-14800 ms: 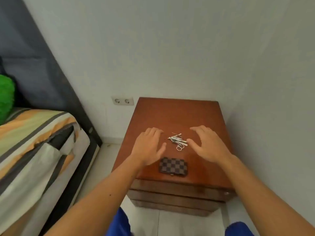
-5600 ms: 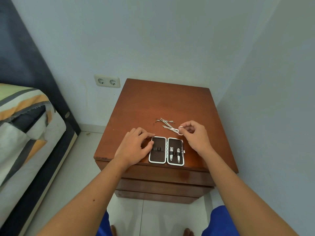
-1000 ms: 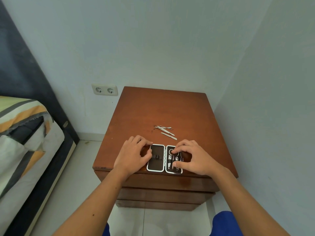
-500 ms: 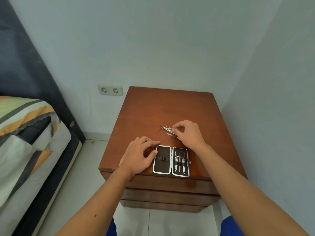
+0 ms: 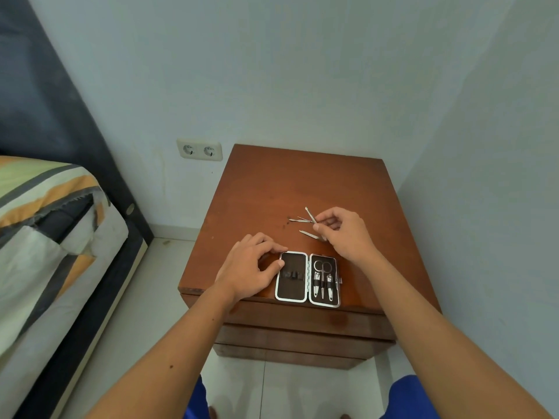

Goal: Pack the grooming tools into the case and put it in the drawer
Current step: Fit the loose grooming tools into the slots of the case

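Pinching a thin metal tool [image 5: 311,218] between thumb and fingers, my right hand [image 5: 344,234] is lifted just behind the open case [image 5: 307,279] on the table [image 5: 272,189]. My left hand [image 5: 251,272] lies flat, holding nothing, pressing the case's empty left half. I should slide the tool straight under the elastic loops, keeping the case steady.

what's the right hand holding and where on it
The right hand pinches a thin metal tool near its lower end between thumb and fingers, its tip pointing up and away. The left hand only steadies the open case.
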